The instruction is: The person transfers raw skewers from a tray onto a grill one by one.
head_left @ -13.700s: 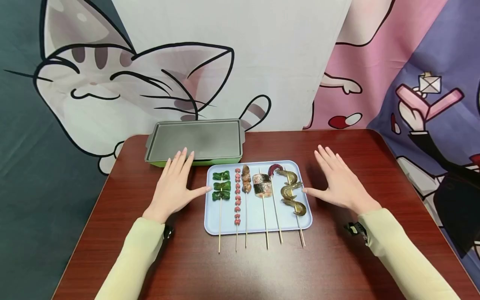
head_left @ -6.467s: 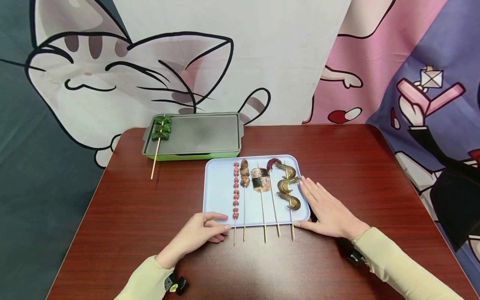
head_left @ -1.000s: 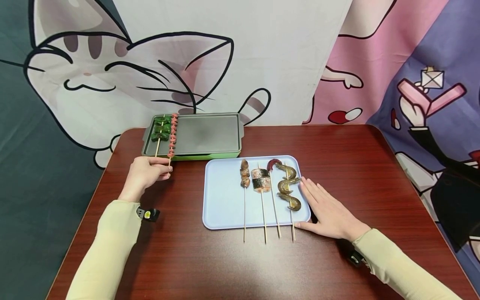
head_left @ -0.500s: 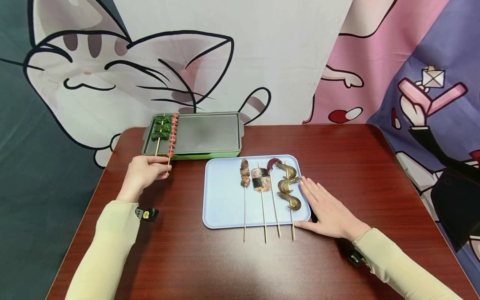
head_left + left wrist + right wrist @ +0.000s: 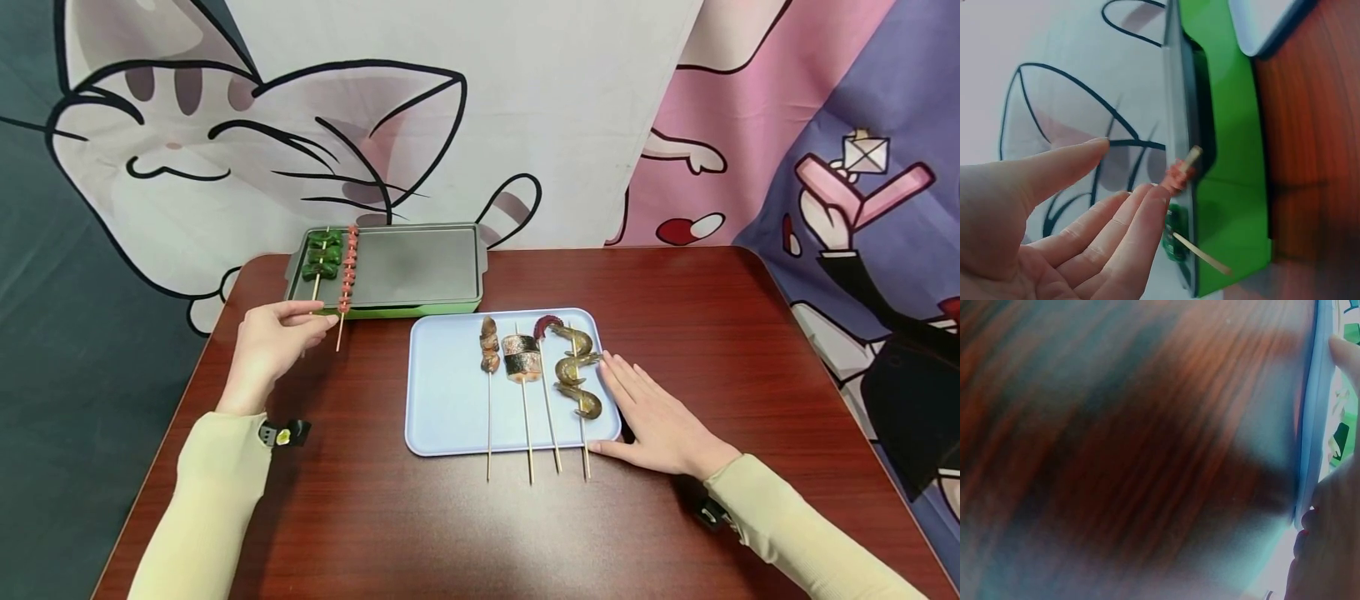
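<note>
My left hand (image 5: 273,342) is just left of the pink-red skewer (image 5: 348,271), its thumb and fingers parted in the left wrist view with nothing between them. That skewer lies on the grey griddle plate (image 5: 420,267), its stick jutting over the front edge, beside the green vegetable skewer (image 5: 322,257). My right hand (image 5: 660,425) rests with straight fingers on the right edge of the light blue tray (image 5: 446,417). On the tray lie a brown meat skewer (image 5: 490,346), a fish skewer (image 5: 522,358), a purple tentacle skewer (image 5: 547,323) and a shrimp skewer (image 5: 579,404).
The griddle's green body (image 5: 1235,156) shows under the plate in the left wrist view. Both griddle and tray stand on a brown wooden table (image 5: 420,533). A printed cat curtain (image 5: 570,108) hangs behind the table's back edge.
My left hand has let go of the pink-red skewer and drawn slightly left; earlier it carried it from the tray. The green skewer was moved before that. My right hand stays on the tray.
</note>
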The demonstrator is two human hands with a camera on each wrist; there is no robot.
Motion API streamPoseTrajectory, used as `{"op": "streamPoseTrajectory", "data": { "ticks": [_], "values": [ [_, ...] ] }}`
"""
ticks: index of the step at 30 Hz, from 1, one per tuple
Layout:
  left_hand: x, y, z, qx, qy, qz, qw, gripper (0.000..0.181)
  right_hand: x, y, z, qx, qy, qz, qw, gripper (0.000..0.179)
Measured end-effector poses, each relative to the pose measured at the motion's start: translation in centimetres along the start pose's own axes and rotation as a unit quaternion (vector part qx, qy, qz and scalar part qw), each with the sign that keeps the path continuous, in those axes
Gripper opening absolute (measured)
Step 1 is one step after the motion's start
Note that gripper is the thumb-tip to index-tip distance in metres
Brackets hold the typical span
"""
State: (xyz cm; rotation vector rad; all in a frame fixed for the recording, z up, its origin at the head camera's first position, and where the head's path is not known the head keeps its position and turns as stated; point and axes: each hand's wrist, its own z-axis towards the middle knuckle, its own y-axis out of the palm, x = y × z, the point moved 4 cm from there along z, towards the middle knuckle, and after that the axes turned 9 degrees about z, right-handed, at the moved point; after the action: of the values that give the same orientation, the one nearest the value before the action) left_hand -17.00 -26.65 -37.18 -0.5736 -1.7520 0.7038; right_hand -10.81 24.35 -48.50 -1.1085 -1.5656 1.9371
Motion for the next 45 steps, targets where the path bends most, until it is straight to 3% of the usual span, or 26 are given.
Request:
{"op": "streamPoseTrajectory", "data": {
  "ticks": [7, 13, 29, 45],
  "values": [
    [2.0, 0.3, -1.8, 0.031, 0.055, -0.019, 0.9978, 0.057, -0.1, -0.1, 0.0, 0.001, -0.001, 0.001, 1.0, 0.115],
    [3.5, 1.7, -3.3, 0.026, 0.095, -0.035, 0.9945, 0.055, -0.2, -0.2, 0.0, 0.005, -0.008, -0.004, 1.0, 0.114],
    [5.3, 7.7, -5.7, -0.071, 0.154, -0.069, 0.9832, 0.061, -0.4, -0.4, 0.0, 0.01, -0.01, -0.003, 0.9999, 0.113],
    [5.0, 13.6, -7.6, -0.164, 0.146, -0.078, 0.9724, 0.07, -0.2, -0.2, 0.0, 0.012, -0.014, -0.004, 0.9998, 0.113]
  ]
}}
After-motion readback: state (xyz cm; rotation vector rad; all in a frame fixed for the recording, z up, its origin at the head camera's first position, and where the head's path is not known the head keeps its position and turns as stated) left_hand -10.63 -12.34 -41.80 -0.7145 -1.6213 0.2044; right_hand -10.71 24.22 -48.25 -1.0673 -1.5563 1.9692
